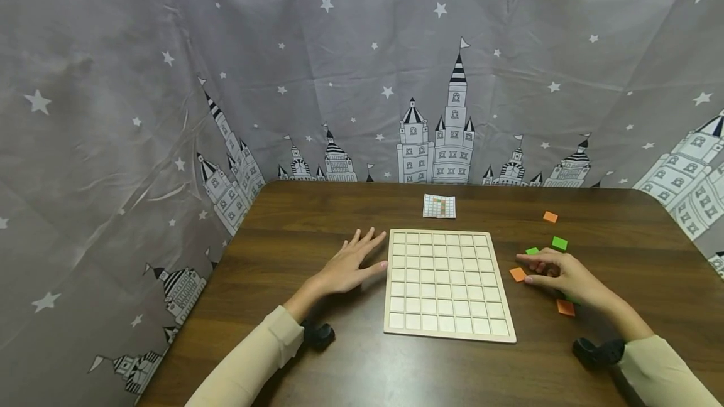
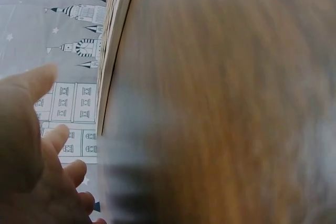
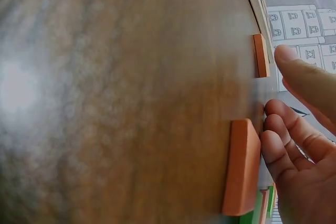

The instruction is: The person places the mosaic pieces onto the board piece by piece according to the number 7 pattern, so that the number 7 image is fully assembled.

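Observation:
A pale wooden board (image 1: 447,281) with a grid of square recesses lies flat, none of them filled. Beside its left edge my left hand (image 1: 351,267) spreads its fingers, thumb tip right at the rim, holding nothing. On the right, my right hand (image 1: 560,272) hovers low over loose square tiles, index finger stretched out and the other fingers bent. Its thumb tip is at the corner of an orange tile (image 1: 517,274); a green tile (image 1: 532,251) lies by the index fingertip. In the right wrist view another orange tile (image 3: 242,169) shows near the curled fingers.
A small printed card (image 1: 438,206) with a coloured grid lies behind the board. Farther right are a green tile (image 1: 559,243) and an orange tile (image 1: 550,217). Below the right hand, an orange tile (image 1: 565,308) partly covers a green one. A grey castle-print curtain (image 1: 339,68) hangs behind the table.

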`<control>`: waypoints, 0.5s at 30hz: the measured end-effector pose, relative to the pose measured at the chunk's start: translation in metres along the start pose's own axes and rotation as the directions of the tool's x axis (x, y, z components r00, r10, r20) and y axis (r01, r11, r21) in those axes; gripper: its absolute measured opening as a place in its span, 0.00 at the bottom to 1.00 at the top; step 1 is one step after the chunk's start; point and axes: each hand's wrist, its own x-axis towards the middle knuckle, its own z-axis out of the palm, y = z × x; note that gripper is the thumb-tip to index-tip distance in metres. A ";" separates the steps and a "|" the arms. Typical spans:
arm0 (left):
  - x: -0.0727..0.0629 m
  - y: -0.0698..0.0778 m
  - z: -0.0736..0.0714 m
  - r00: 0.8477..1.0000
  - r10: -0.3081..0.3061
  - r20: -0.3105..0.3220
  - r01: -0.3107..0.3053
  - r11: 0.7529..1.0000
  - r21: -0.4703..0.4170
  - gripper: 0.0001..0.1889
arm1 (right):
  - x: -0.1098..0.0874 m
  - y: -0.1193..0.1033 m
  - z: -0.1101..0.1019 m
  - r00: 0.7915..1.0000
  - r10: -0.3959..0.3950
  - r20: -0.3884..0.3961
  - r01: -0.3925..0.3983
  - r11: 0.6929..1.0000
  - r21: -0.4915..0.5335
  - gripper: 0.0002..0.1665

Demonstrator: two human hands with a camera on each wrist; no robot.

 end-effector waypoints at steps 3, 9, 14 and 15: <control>0.001 -0.001 0.003 1.000 0.003 0.005 -0.003 1.000 0.020 0.39 | 0.000 0.001 0.000 1.000 0.008 0.002 -0.008 1.000 -0.014 0.22; 0.001 -0.002 0.010 1.000 0.008 0.005 -0.009 0.997 0.081 0.38 | 0.002 0.003 0.001 0.999 -0.033 -0.010 0.033 0.999 -0.008 0.21; 0.002 -0.003 0.013 1.000 0.007 0.019 -0.010 0.991 0.135 0.38 | 0.003 0.004 0.002 0.999 -0.044 -0.015 0.043 0.999 -0.017 0.19; 0.002 -0.003 0.014 1.000 0.005 0.023 -0.008 0.990 0.142 0.38 | 0.003 0.004 0.002 0.999 -0.040 -0.015 0.040 0.999 -0.020 0.19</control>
